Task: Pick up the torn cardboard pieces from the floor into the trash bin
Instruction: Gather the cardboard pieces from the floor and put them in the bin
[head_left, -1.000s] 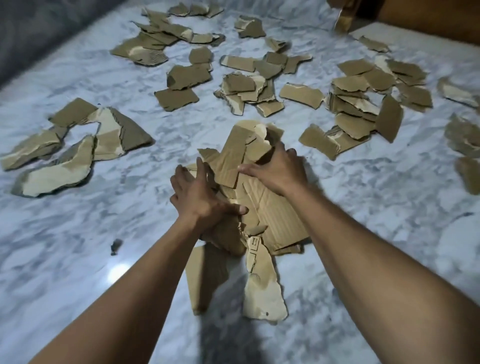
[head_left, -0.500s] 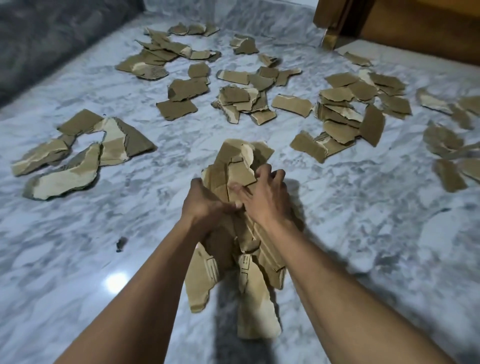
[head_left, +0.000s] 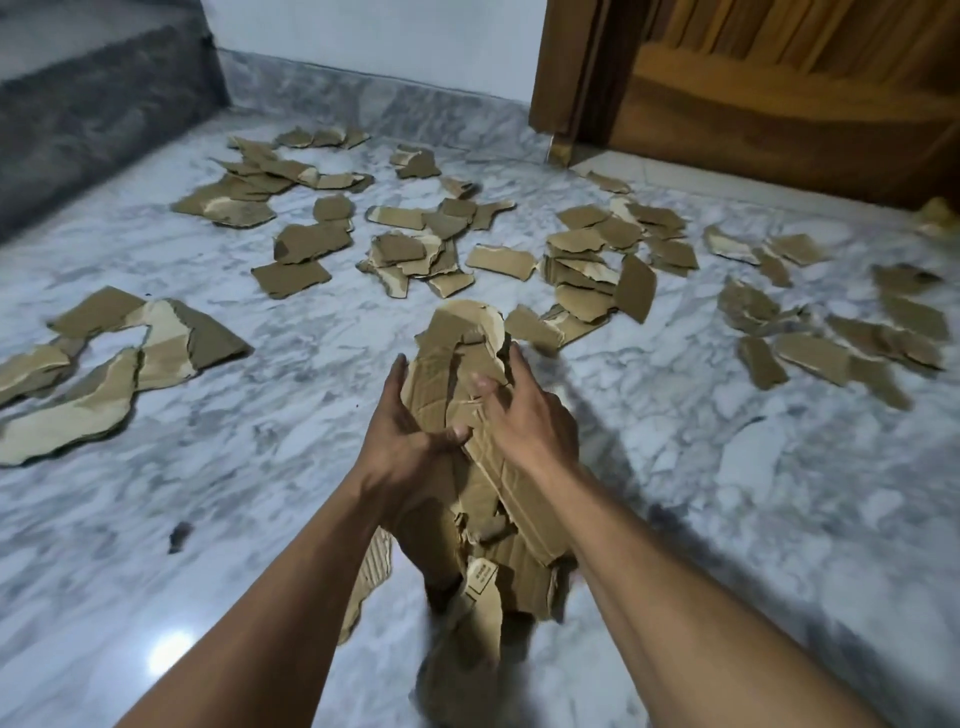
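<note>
A bundle of torn brown cardboard pieces (head_left: 462, 358) is held above the marble floor (head_left: 727, 467) between both hands. My left hand (head_left: 402, 441) grips its left side from below. My right hand (head_left: 524, 415) presses on its right side, fingers spread over the top. Long strips hang down from the bundle (head_left: 478, 597) between my forearms. Several more torn pieces lie scattered on the floor: a big group at the left (head_left: 156, 338), clusters in the middle (head_left: 415, 254) and others at the right (head_left: 841, 338). No trash bin is in view.
A dark grey step (head_left: 93, 104) rises at the far left. A white wall with a marble skirting (head_left: 374, 98) closes the back. A wooden door and frame (head_left: 753, 93) stand at the far right. A small dark scrap (head_left: 179, 535) lies near my left forearm.
Both hands have squeezed the pile together and lifted it off the floor toward me. The view has tilted up, so the wall and door now show.
</note>
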